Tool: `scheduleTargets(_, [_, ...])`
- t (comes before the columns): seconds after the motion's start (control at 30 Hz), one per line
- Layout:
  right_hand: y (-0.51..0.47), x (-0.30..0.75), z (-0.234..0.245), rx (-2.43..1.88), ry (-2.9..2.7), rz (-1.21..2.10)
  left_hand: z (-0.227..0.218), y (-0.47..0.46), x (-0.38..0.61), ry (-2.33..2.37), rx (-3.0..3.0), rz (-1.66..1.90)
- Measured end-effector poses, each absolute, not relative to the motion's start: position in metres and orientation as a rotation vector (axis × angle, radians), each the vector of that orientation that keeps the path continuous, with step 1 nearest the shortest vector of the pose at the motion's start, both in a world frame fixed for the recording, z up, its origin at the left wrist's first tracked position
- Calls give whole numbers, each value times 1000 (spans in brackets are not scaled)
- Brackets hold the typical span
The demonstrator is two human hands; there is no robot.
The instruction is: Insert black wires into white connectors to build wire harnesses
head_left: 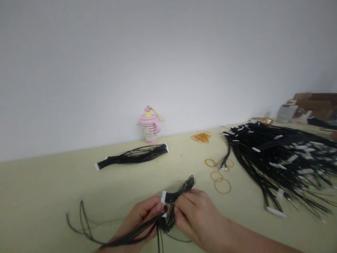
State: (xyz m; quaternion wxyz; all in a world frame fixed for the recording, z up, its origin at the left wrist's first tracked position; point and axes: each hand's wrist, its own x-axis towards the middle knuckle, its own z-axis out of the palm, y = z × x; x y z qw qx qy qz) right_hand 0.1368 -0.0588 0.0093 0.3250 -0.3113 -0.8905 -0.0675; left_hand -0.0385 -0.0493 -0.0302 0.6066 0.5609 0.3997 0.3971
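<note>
A black wire harness (171, 219) with white connectors is held between my two hands near the front of the table. My left hand (140, 219) is closed around its lower part, beside a white connector (163, 197); loose wire ends trail off to the left over the wrist. On the other side, my right hand (196, 216) pinches the bent, looped wires, with fingertips partly hidden. Past the hands lies a second wire harness (134, 154), stretched out with white connectors at both ends. Several loose rubber bands (222, 186) rest right of my right hand.
A large pile of black wire harnesses (276, 147) covers the right side. Against the wall stand a pink cup-shaped item (150, 127) and a heap of rubber bands (201, 137). Cardboard boxes (316, 105) sit at the far right, where part of another hand (334, 135) shows.
</note>
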Motion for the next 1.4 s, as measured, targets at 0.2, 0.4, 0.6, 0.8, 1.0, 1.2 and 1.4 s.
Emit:
scheduleTargets(0.2, [-60, 138, 8, -823, -2348, -248, -24, -52, -42, 990, 1385, 869])
scheduleTargets(0.4, [-60, 139, 6, -829, -2414, -261, -25, -53, -45, 1013, 1378, 852])
scheduleTargets(0.6, [-59, 139, 8, -838, -2399, -218, -24, -53, -44, 1030, 1361, 854])
scheduleTargets(0.8, [-58, 141, 8, -752, -2423, -338, -21, -56, -43, 1063, 1300, 852])
scheduleTargets(1.0, [-57, 144, 9, -744, -2450, -389, -24, -55, -44, 1054, 1345, 858])
scheduleTargets(1.2, [-58, 142, 10, -768, -2442, -369, -26, -53, -46, 1014, 1455, 833])
scheduleTargets(1.4, [-61, 139, 7, -773, -2409, -314, -24, -53, -43, 900, 1459, 844])
